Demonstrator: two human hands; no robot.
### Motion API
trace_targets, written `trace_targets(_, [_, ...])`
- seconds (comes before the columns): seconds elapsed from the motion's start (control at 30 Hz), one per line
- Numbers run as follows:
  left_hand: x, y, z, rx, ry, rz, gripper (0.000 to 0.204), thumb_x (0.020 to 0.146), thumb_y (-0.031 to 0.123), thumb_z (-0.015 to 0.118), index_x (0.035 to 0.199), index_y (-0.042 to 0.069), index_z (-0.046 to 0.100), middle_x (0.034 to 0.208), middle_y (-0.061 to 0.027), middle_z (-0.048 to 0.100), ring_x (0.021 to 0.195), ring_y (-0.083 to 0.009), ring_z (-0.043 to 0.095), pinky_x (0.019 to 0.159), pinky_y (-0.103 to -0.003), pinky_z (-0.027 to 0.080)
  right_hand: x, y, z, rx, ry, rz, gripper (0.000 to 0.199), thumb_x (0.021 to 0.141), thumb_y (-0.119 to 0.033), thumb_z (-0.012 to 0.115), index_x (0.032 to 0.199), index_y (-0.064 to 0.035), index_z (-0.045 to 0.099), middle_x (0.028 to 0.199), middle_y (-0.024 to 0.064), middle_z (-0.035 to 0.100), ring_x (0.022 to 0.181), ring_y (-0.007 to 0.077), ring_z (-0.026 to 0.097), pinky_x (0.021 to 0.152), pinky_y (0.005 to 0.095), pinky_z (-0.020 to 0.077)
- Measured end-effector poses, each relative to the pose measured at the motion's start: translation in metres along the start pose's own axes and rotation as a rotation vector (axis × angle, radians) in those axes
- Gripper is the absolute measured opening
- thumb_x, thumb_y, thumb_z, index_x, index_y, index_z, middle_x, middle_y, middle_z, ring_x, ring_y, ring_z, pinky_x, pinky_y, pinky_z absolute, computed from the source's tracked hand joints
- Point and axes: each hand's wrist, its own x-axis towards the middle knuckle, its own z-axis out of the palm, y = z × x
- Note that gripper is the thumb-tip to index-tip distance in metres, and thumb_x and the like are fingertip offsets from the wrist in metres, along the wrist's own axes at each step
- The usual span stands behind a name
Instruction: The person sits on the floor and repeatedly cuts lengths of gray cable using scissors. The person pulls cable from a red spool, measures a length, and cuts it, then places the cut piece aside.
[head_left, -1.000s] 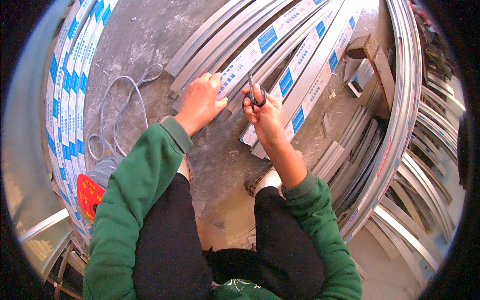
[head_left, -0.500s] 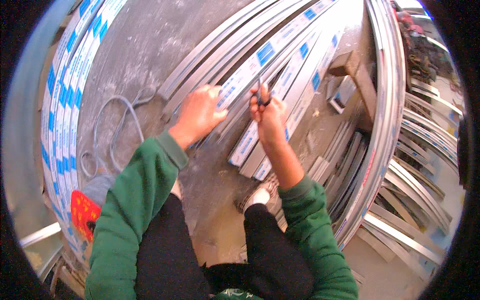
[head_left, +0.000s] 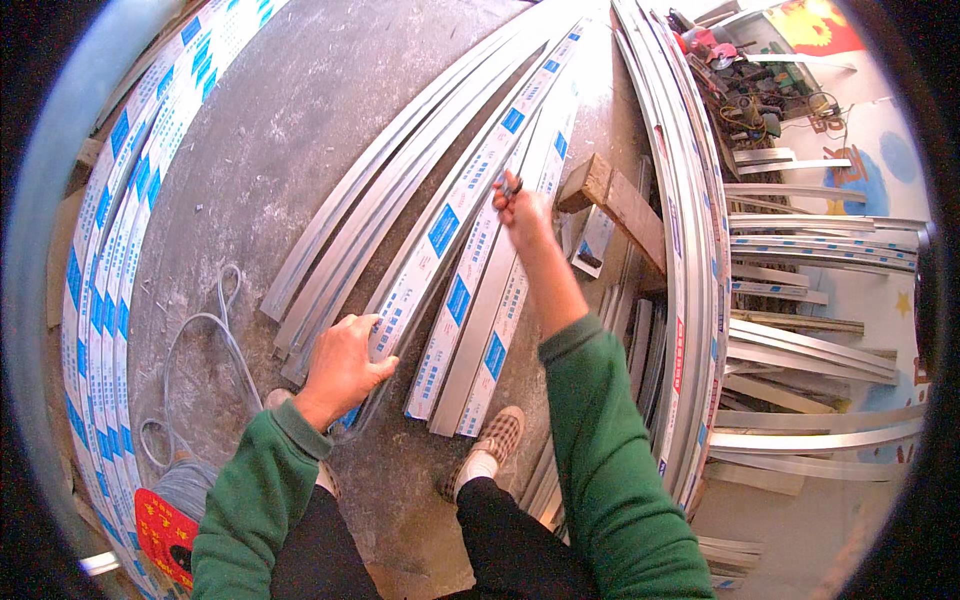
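The scissors point(head_left: 511, 188), small and partly hidden by fingers, are in the right hand point(head_left: 522, 210), which is closed around their dark handles, above the upper stretch of the labelled strips. Just below lies a bundle point(head_left: 467, 330) of long profiles, showing 2 faces with blue-and-white labels and a plain grey band between them. To its left runs 1 more labelled strip point(head_left: 443, 231). The left hand point(head_left: 340, 368) is at that strip's near end, its fingers bent and its thumb reaching across; whether it grips the strip or only touches it, I cannot tell.

Plain grey profiles point(head_left: 345, 215) fan out farther left, all lying on the concrete floor point(head_left: 215, 215). Near the lower ends of the labelled bundle is a checked shoe point(head_left: 497, 436). Right of the right hand sits a wooden block point(head_left: 615, 205), beside a long curved-looking stack of profiles point(head_left: 685, 300). Beyond that lie shorter lengths point(head_left: 810, 360) and a heap of tools point(head_left: 755, 95).

At lower left, a loop of grey cord point(head_left: 215, 320) lies above a spool point(head_left: 168, 533) with a red end, and labelled strips point(head_left: 112, 300) line the left side.
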Motion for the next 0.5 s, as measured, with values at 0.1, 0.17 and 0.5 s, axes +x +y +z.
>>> trace_targets(0.1, [0.001,-0.007,0.007,0.006,0.027,0.059,0.057,0.068,0.031,0.076,0.113,-0.001,0.063,0.103,-0.0220,0.065,0.092,-0.0369,0.065,0.081,-0.042,0.052,0.042,-0.019,-0.003,0.080,-0.026,-0.114,0.028,0.086,0.004,0.047,0.111,-0.0033,0.059,0.080,0.0112,0.059,0.058,0.0163,0.055,0.041,0.0222,0.0367])
trace_targets(0.17, [0.006,-0.019,0.011,-0.091,-0.024,0.052,0.053,0.067,0.033,0.075,0.106,-0.002,0.065,0.087,-0.0175,0.063,0.077,-0.0270,0.063,0.069,-0.039,0.049,0.044,-0.027,-0.007,-0.050,-0.129,-0.091,0.025,0.089,0.004,0.045,0.110,-0.0018,0.056,0.085,0.0127,0.060,0.066,0.0179,0.057,0.049,0.0216,0.0439])
trace_targets(0.5, [0.012,-0.036,0.012,-0.242,-0.141,-0.106,0.059,0.066,0.029,0.086,0.112,-0.002,0.066,0.098,-0.0179,0.069,0.087,-0.0249,0.067,0.080,-0.036,0.053,-0.167,0.047,-0.012,0.128,-0.391,0.205,0.044,0.099,-0.036,0.055,0.111,0.0063,0.058,0.078,0.0041,0.061,0.057,0.0073,0.052,0.045,0.0171,0.0363])
